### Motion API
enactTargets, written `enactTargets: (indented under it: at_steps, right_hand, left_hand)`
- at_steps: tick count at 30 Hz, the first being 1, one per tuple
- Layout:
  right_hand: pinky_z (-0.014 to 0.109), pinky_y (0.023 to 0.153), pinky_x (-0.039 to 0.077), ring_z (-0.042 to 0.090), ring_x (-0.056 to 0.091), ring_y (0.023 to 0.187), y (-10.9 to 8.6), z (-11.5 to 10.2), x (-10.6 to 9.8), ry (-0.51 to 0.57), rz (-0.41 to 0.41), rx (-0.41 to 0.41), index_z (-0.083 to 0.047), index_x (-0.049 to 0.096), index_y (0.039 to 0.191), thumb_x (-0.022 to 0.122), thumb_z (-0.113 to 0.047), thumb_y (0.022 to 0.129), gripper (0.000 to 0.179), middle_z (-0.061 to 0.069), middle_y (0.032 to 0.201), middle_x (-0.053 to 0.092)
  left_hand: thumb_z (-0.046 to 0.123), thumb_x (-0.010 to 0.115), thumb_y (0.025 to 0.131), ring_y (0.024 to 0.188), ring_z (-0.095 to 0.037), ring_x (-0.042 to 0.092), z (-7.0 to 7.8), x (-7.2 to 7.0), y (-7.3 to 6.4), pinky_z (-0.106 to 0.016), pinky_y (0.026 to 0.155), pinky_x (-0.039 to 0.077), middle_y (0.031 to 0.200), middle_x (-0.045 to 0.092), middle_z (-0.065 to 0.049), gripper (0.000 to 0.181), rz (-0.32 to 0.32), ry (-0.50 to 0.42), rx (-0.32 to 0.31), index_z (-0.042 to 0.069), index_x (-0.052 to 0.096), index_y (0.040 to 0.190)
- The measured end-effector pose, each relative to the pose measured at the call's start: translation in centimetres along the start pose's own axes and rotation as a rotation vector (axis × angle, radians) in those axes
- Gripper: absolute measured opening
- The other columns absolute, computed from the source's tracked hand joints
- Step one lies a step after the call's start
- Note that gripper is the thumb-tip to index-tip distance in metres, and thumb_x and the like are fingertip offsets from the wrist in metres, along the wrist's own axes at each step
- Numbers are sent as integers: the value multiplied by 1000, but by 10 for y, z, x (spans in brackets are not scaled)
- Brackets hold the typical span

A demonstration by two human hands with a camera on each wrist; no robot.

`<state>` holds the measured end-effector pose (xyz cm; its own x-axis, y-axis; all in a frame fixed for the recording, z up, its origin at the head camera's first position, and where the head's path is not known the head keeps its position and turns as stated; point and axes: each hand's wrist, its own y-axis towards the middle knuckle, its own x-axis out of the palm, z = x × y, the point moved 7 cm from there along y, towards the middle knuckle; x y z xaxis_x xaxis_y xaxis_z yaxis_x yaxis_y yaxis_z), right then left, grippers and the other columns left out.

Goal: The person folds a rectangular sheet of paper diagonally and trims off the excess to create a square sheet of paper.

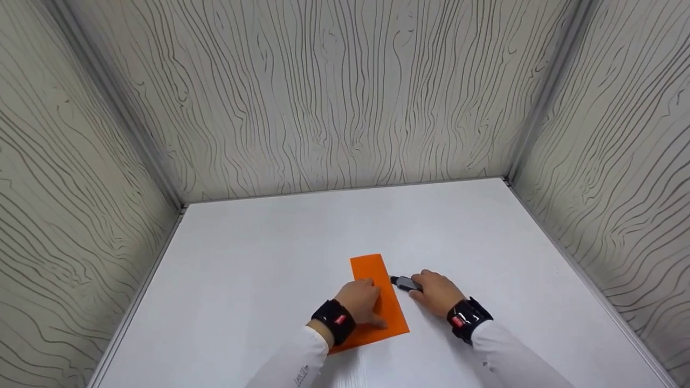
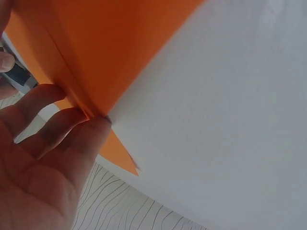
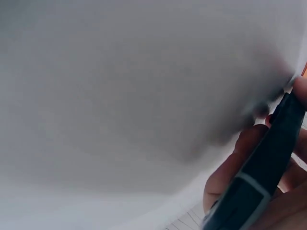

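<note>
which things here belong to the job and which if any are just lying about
Belongs to the job:
orange paper, under the left hand
cutter, held in the right hand

Just surroundings:
white table, beneath the paper
black wristbands, worn
patterned walls

This looks like a small work booth, of a lab or workshop kind; which one cannot be told. A plain white worktop (image 1: 242, 258) lies toward 6 o'clock, boxed in by wood-grain print on the back wall (image 1: 345, 97) at 12, left wall (image 1: 54, 205) at 9 and right wall (image 1: 620, 178) at 3. Grey metal posts (image 1: 551, 89) edge the corners at 10 and 2.
</note>
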<state>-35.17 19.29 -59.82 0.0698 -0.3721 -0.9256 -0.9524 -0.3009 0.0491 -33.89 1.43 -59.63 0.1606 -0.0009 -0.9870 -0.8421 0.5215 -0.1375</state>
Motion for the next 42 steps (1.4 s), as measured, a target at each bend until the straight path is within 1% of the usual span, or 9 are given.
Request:
enactTargets:
  at_steps: [6,11,16,22,29,33,36,39,42]
  right_hand:
    - [38,72,42,19,48,76,-1,0,-3,-3,17,15,-5,74,107,80,-15,96,16,1,84,56]
    - [36,71,42,17,48,75,1,-1,-2,-26,23,-10,-7,73,106,78,-18,98,16,1,84,55]
    - [36,70,39,18,46,74,1,0,-4,-28,32,3,-7,75,105,81,-16,94,16,0,81,53]
    - [37,70,42,18,48,74,1,-1,0,-9,6,-4,-6,74,107,80,-17,96,16,1,83,56]
    - [38,72,43,19,48,75,4,2,-2,6,9,16,-6,74,105,79,-16,96,14,2,84,57]
    - [42,77,52,20,53,77,8,1,-1,-6,7,1,-4,74,110,78,-17,98,18,5,88,62]
    - [42,77,52,19,53,78,9,3,-1,-10,4,11,-3,75,113,78,-17,98,21,4,88,62]
    - [40,76,49,18,51,77,10,6,-1,-10,-3,28,-4,75,112,78,-18,98,20,3,86,60]
    - [41,76,50,19,52,77,13,3,0,-6,-10,17,-4,75,111,77,-18,99,19,3,87,61]
  left_hand:
    - [67,89,81,92,-22,64,1,4,2,-33,101,59,116,73,-7,70,-2,33,10,10,77,121]
    - [64,90,82,98,-23,66,-1,4,2,-35,105,59,127,73,-8,71,-5,1,-10,11,76,126]
    - [64,91,81,104,-24,68,-3,5,1,-36,107,58,133,72,-7,72,-10,-5,0,12,75,129]
    - [65,90,81,108,-23,70,-4,6,0,-35,109,57,134,72,-6,74,-10,18,16,14,74,132]
    - [66,90,80,93,-20,63,-3,4,2,-31,101,59,117,71,-4,71,-7,18,28,13,75,125]
    - [67,89,80,104,-21,69,-3,4,2,-32,107,58,126,73,-4,75,-13,26,27,13,74,129]
    - [67,89,81,114,-22,71,-1,2,0,-33,112,55,137,72,-6,77,-22,32,28,13,73,134]
    - [67,88,81,110,-21,70,0,0,-1,-33,111,56,134,73,-5,76,-24,32,27,13,74,133]
    - [66,89,81,109,-21,69,0,0,-1,-33,110,56,133,73,-5,75,-22,33,25,13,74,132]
